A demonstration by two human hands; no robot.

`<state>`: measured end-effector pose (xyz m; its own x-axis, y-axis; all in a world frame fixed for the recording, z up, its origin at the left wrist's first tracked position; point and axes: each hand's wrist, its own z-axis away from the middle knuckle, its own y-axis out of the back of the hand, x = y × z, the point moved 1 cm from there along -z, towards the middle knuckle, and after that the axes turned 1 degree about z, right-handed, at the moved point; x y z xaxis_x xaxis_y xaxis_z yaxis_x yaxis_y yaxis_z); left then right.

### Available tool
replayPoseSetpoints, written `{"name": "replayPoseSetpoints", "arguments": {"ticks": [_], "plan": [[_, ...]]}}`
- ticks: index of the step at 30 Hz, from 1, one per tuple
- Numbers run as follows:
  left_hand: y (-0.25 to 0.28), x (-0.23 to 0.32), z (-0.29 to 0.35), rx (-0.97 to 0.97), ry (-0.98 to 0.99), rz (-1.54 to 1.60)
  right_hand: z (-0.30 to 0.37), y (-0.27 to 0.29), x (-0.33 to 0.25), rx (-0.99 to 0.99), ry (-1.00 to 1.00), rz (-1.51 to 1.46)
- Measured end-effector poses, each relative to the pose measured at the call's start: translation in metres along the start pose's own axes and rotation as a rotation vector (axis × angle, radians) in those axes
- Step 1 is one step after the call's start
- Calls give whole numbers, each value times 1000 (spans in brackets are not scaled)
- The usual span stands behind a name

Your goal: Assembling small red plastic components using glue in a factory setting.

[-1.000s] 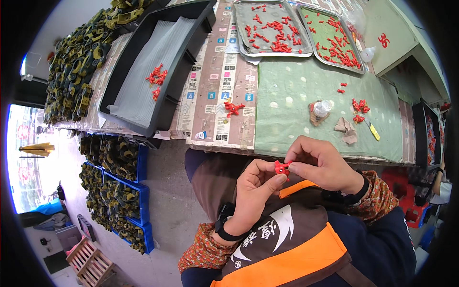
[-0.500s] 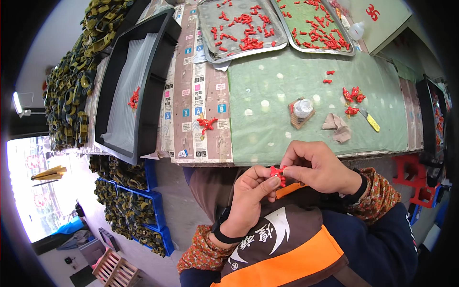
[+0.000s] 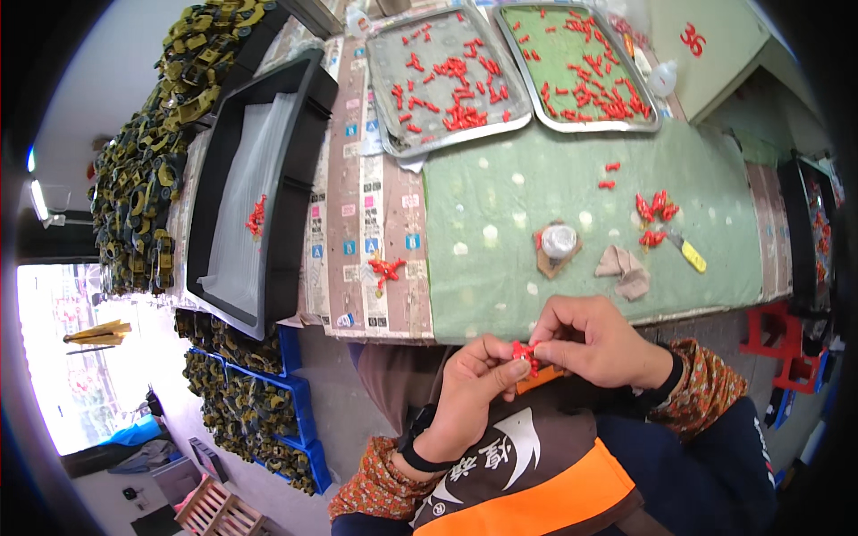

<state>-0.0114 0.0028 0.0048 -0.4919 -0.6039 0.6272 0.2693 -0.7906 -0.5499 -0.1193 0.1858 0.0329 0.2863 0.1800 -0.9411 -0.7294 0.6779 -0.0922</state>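
Just off the near edge of the table, a small red plastic figure [image 3: 523,353] is held between both hands. My left hand [image 3: 475,380] pinches it between thumb and bent forefinger. From the other side, the thumb and fingertips of my right hand [image 3: 597,344] close on the figure's right part; the fingers hide much of it. On the green mat ahead stands a small clear jar [image 3: 560,239] on a piece of cardboard. To its right lie a crumpled beige cloth [image 3: 623,271], a yellow-handled knife [image 3: 693,257] and a cluster of red figures [image 3: 657,206].
Two metal trays [image 3: 390,143] of loose red pieces sit at the back. On the left, a black bin [image 3: 308,165] holds a white foam sheet and a red figure. Another red figure [image 3: 386,271] lies nearby. Blue crates [image 3: 308,406] of dark green-yellow parts stand below.
The whole view has shifted, so the table and hands sit lower in it. Both hands keep their pinch on the red figure, which appears slightly turned.
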Motion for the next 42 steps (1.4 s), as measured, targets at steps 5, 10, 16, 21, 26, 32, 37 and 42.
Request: {"name": "replayPoseSetpoints", "arguments": {"ticks": [5, 10, 16, 21, 26, 32, 37, 42], "plan": [[-5, 12, -3, -47, -35, -8, -1, 7, -13, -15, -32, -26], [-5, 21, -11, -39, -78, 83, -16, 23, -58, -16, 190, 430], [11, 36, -13, 64, -220, -19, -95, 64, -88, 239, 401, 778], [12, 47, -13, 75, -295, -113, -169, 106, -83, 342, 526, 995], [22, 44, -12, 151, -355, -107, -222, 107, -73, 330, 438, 1128], [34, 42, -13, 168, -332, -79, -254, 120, -68, 346, 403, 1280], [41, 43, -13, 189, -326, -78, -252, 134, -77, 497, 366, 1338], [44, 41, -15, 184, -340, -89, -249, 133, -81, 408, 395, 1274]]}}
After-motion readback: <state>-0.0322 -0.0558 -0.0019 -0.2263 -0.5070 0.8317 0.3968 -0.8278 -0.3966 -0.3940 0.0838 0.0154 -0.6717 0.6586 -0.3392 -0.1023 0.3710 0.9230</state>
